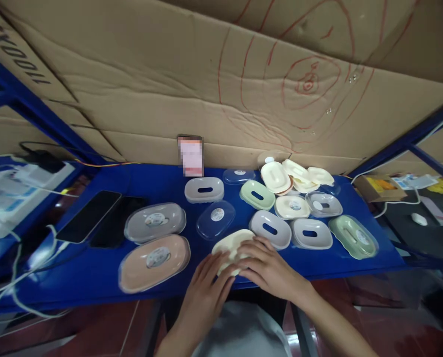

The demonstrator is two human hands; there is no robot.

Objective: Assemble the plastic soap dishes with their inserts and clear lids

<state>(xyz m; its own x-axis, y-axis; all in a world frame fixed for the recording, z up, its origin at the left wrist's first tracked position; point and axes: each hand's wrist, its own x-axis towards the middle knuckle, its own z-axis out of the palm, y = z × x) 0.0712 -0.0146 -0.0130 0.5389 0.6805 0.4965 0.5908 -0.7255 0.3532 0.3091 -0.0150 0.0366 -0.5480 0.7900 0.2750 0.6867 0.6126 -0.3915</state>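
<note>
A cream oval plastic dish (229,243) lies near the front edge of the blue table (169,181). My left hand (206,287) rests on its near left side, fingers stretched and close together. My right hand (268,265) lies flat over its right side, fingers extended. Both hands press on the dish. Right beside it sit grey slotted oval trays (270,229) (311,233) and a clear lid (216,218).
Left of the hands lie a pink lidded dish (154,263) and a grey lidded dish (155,222). A dark phone (88,215) lies further left. Green trays (257,194) (353,236), a grey tray (204,189) and a pile of cream dishes (292,176) fill the back right. Cardboard forms the back wall.
</note>
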